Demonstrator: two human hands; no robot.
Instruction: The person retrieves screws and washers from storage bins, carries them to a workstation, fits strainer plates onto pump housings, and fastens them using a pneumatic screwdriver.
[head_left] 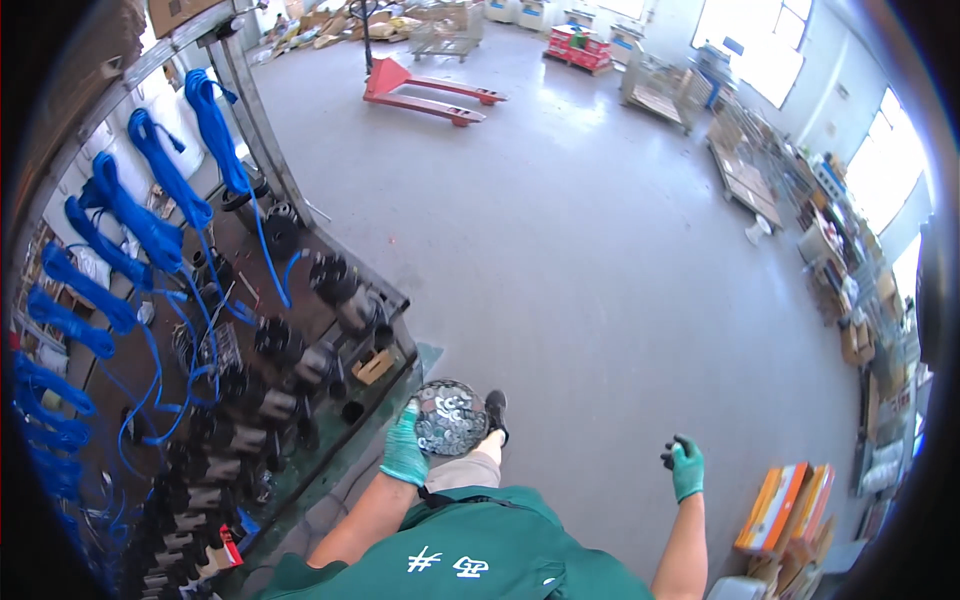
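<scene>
Tilting could spill the metal rings (452, 420) from the round tray (448, 382): the left grip (404, 447) grasps only its eight-o'clock edge; the right grip (686, 467), at four o'clock, looks released.

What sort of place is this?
Probably a factory or repair workshop: dark machine parts crowd a bench, a red pallet truck stands on the floor, and the left hand holds a dishful of small metal rings.
</scene>
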